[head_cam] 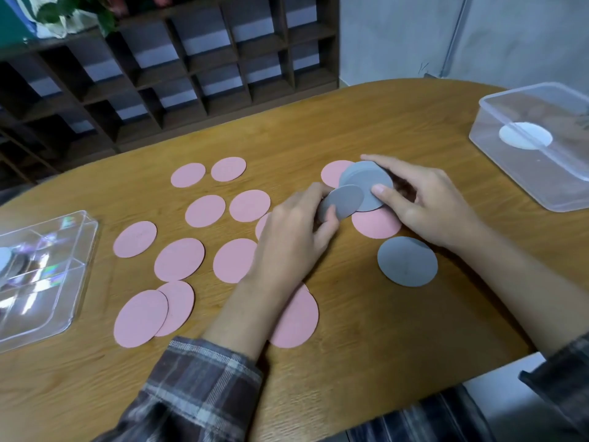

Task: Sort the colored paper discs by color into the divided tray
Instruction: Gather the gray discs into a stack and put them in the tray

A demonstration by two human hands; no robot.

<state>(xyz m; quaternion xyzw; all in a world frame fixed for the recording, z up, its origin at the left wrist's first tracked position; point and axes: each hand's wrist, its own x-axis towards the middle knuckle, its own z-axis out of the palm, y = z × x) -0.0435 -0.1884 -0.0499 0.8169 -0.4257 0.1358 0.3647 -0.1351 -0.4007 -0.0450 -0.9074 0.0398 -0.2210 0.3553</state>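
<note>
Several pink discs (179, 258) lie scattered over the wooden table (366, 314). My right hand (424, 205) grips a small stack of grey discs (366, 181) above the table's middle, thumb on top. My left hand (293, 237) pinches one smaller-looking grey disc (345, 200) just left of that stack and touching it. Another grey disc (407, 265) lies flat on the table below my right hand. The clear divided tray (73, 282) sits at the left edge, with a pale disc in its far-left compartment.
A clear plastic box (497, 145) with a white disc (525, 136) inside stands at the right back. Dark wooden cubby shelves (178, 68) stand behind the table. The table's rounded front edge runs lower right.
</note>
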